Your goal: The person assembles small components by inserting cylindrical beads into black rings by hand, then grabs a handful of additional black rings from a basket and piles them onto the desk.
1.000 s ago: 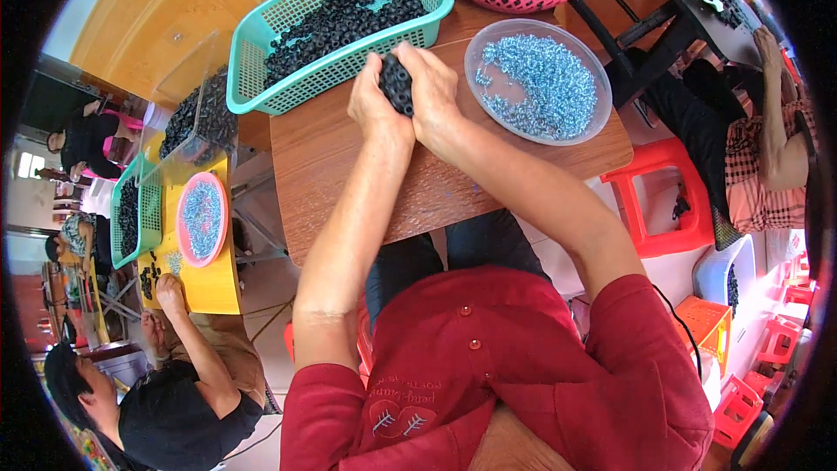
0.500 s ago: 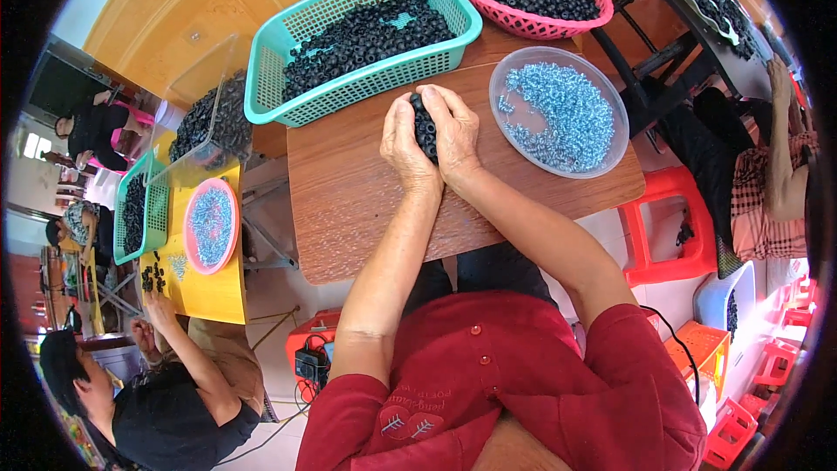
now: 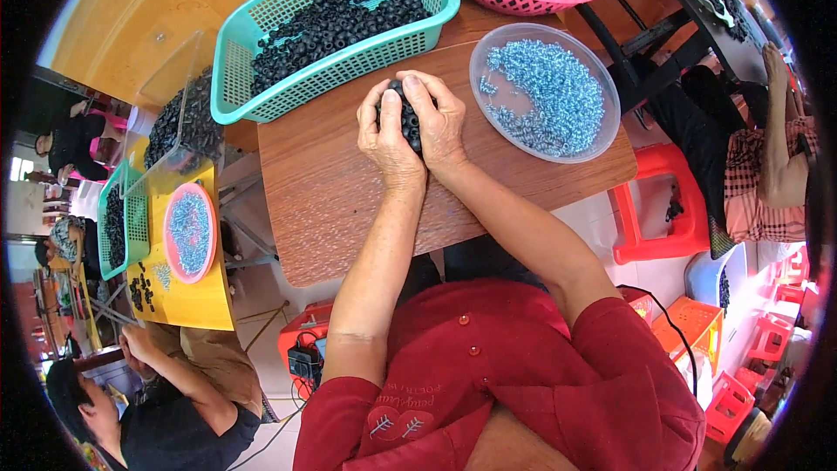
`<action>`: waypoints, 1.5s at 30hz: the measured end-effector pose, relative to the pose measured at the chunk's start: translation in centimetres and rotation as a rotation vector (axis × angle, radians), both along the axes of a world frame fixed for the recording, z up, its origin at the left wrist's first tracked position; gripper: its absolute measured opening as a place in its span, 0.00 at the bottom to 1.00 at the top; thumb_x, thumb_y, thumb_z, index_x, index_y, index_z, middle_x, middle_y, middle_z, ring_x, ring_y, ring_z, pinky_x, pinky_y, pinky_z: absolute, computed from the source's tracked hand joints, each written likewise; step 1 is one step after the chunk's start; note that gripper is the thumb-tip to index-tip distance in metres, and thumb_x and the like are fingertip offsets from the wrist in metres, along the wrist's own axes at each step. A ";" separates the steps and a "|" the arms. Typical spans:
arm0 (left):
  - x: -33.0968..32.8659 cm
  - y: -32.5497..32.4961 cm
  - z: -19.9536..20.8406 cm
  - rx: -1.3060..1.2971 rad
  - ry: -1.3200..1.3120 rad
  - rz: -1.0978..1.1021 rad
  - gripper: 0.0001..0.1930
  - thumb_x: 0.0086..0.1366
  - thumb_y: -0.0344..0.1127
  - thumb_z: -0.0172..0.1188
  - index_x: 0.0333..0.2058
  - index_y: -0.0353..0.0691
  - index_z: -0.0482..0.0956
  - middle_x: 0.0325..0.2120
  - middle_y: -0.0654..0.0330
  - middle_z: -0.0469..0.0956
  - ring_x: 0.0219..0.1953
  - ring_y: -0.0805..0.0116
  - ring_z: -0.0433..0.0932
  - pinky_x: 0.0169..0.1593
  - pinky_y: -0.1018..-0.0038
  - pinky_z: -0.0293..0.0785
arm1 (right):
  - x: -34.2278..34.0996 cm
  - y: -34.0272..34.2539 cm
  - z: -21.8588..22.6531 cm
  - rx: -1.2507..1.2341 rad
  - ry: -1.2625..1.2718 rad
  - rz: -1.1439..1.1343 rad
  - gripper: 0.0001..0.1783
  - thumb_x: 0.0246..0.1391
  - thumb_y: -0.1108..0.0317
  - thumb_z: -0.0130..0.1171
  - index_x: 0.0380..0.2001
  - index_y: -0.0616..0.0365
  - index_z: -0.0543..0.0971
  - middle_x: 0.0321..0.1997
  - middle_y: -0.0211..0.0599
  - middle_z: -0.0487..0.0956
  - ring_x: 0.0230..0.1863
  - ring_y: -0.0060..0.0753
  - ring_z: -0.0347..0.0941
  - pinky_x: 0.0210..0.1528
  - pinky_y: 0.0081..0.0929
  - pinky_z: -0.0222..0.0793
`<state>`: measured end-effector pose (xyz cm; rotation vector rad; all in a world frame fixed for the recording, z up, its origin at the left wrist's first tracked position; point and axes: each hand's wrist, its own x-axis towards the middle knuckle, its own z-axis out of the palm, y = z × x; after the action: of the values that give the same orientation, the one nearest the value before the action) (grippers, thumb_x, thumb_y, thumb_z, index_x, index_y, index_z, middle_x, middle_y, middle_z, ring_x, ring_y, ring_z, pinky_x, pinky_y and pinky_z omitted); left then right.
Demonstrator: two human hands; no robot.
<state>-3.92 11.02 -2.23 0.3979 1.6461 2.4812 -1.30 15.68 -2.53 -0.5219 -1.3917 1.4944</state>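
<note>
My left hand (image 3: pixel 389 141) and my right hand (image 3: pixel 441 129) are cupped together above the brown table, heels touching. Between the palms they hold a clump of small black round pieces with holes (image 3: pixel 410 122), partly hidden by my fingers. Just beyond my hands, a teal plastic basket (image 3: pixel 327 80) holds many more of these black pieces. To the right of my hands, a clear round dish (image 3: pixel 612 105) contains small translucent blue pieces (image 3: pixel 567 92), heaped mostly on its right side.
A pink basket (image 3: pixel 523 2) of black pieces stands at the far right. The brown table's front edge (image 3: pixel 349 272) lies under my forearms. A red stool (image 3: pixel 671 244) is at right. To the left, a co-worker (image 3: pixel 174 410) sits by a yellow table (image 3: pixel 196 305) holding a pink dish (image 3: pixel 210 244).
My hands stay cupped on the black pieces. The whole view has shifted, moving the table and baskets a little left and up. The co-worker's hands have drawn back from the yellow table.
</note>
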 end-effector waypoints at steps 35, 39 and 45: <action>0.1 -0.5 0.4 -0.173 0.223 0.058 0.09 0.58 0.30 0.56 0.38 0.34 0.79 0.44 0.54 0.71 0.48 0.62 0.70 0.53 0.68 0.65 | 0.6 0.3 0.3 0.208 -0.082 -0.054 0.11 0.55 0.71 0.54 0.38 0.65 0.79 0.43 0.42 0.78 0.46 0.31 0.73 0.50 0.25 0.67; 0.2 -0.7 0.7 -0.214 0.216 0.064 0.10 0.59 0.30 0.56 0.38 0.34 0.79 0.46 0.54 0.70 0.50 0.62 0.69 0.54 0.68 0.65 | 0.8 0.2 0.6 0.227 -0.130 -0.069 0.11 0.55 0.71 0.54 0.39 0.63 0.79 0.43 0.41 0.78 0.47 0.32 0.72 0.51 0.27 0.66; 0.3 -0.7 0.9 -0.224 0.208 0.056 0.11 0.60 0.31 0.56 0.40 0.34 0.79 0.46 0.53 0.70 0.51 0.62 0.69 0.54 0.67 0.65 | 0.8 0.2 0.6 0.246 -0.169 -0.075 0.11 0.55 0.70 0.54 0.40 0.61 0.80 0.43 0.41 0.78 0.47 0.35 0.72 0.53 0.28 0.63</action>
<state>-3.65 10.33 -1.28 0.6045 2.0155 2.3248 -0.54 15.90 -1.90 -0.5473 -1.6428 1.2198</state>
